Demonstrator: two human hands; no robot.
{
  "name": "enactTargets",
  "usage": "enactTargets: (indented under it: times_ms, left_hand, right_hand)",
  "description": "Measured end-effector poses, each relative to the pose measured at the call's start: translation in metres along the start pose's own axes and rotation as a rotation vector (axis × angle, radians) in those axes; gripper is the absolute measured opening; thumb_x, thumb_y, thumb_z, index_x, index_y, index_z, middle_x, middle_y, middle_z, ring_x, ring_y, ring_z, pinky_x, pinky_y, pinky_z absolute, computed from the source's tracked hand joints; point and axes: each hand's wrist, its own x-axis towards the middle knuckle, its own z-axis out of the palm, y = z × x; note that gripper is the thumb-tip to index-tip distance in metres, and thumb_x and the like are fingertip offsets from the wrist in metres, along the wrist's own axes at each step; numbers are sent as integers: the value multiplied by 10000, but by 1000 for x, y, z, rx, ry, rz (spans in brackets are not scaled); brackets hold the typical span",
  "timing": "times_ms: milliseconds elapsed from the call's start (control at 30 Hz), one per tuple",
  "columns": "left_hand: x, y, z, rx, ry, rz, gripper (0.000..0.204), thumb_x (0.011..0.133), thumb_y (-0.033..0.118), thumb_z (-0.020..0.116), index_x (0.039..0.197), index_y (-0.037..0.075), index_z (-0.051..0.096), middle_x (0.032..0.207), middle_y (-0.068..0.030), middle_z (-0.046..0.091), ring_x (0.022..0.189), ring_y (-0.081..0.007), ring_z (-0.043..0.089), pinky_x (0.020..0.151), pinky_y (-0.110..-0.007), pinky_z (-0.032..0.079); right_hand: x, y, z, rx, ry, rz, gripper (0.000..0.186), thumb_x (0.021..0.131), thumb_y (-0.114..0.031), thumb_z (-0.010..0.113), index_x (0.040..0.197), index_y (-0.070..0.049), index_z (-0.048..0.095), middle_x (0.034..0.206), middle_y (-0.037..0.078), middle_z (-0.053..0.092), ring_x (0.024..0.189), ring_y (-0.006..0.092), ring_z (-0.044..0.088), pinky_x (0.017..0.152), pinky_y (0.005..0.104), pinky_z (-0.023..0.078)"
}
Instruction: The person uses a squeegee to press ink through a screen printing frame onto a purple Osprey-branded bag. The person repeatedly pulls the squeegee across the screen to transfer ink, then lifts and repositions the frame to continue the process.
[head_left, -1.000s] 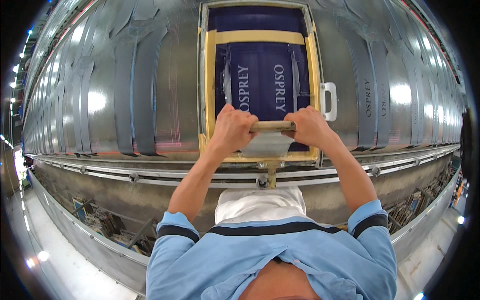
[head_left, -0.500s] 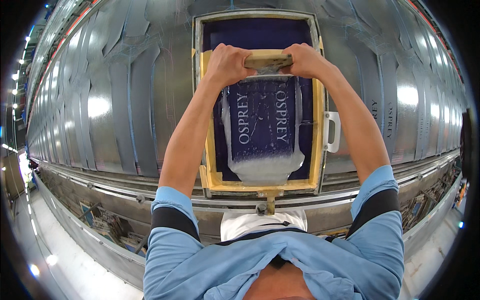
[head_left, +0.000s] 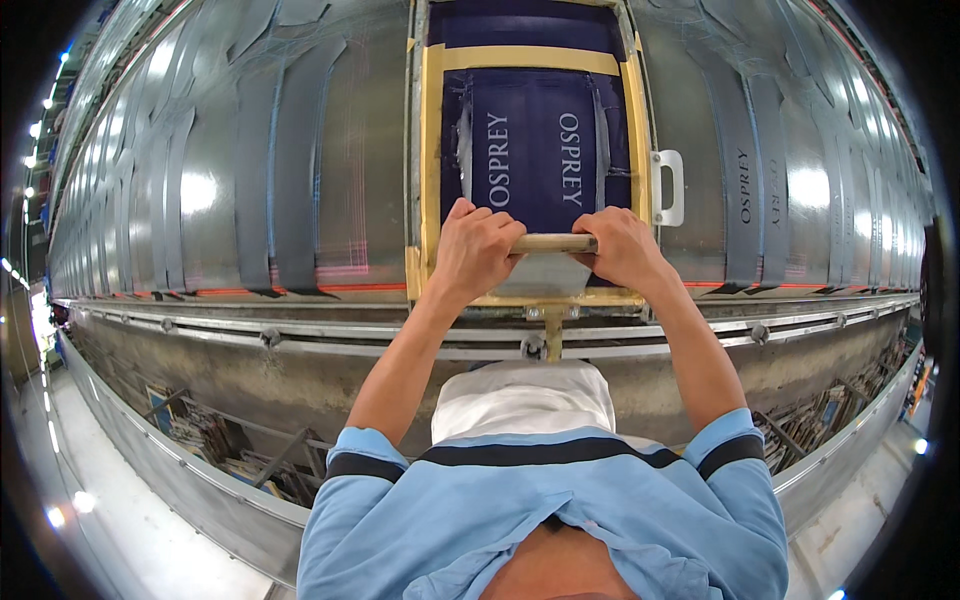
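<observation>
Both my left hand and my right hand are closed round the wooden bar of a squeegee, one at each end. The squeegee lies across the near part of a screen-printing frame, which has yellow-taped borders and dark purple mesh with two columns of pale lettering. A translucent grey substance shows just below the bar, and thin streaks of it run along both sides of the mesh. A white handle is fixed to the frame's right side, beyond my right hand.
A long metal table with rows of grey strips extends either side of the frame. A metal rail runs along its near edge, above a trough holding stacked boards. A pale floor shows at the lower left.
Half a second ago both hands held the squeegee at the frame's far part; they have moved back toward my body, near where they were a second ago. The grip looks the same.
</observation>
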Motion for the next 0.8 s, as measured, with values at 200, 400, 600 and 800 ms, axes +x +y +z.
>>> enactTargets:
  times_ms: [200, 400, 600, 800]
  left_hand:
    - [-35, 23, -10, 17, 119, 39, 292, 677, 178, 858, 944, 138, 747, 922, -4, 719, 848, -211, 659, 852, -375, 431]
    - [-76, 38, 3, 7, 66, 40, 257, 667, 106, 798, 901, 143, 699, 906, -3, 722, 892, -195, 685, 881, -371, 430]
    - [-17, 1, -1, 25, 95, 109, 261, 658, 86, 797, 896, 128, 698, 880, -29, 731, 833, -223, 694, 873, -397, 425]
    - [122, -65, -41, 122, 182, 139, 190, 726, 186, 833, 894, 125, 770, 885, -46, 763, 792, -265, 690, 801, -399, 444]
  right_hand:
    - [8, 58, -23, 132, 604, 193, 516, 873, -496, 764, 1156, -65, 733, 1078, 164, 739, 1018, 371, 690, 910, 486, 514]
    - [42, 138, -3, 199, 812, 672, 338, 998, -381, 607, 1043, -54, 683, 1032, 183, 731, 928, 430, 687, 876, 496, 513]
    - [38, 134, 2, 365, 870, 578, 322, 995, -355, 619, 952, -36, 643, 829, 194, 694, 852, 429, 679, 778, 491, 498]
    - [29, 119, -13, 363, 923, 542, 335, 996, -353, 641, 936, -25, 625, 729, 187, 650, 711, 411, 658, 683, 460, 495]
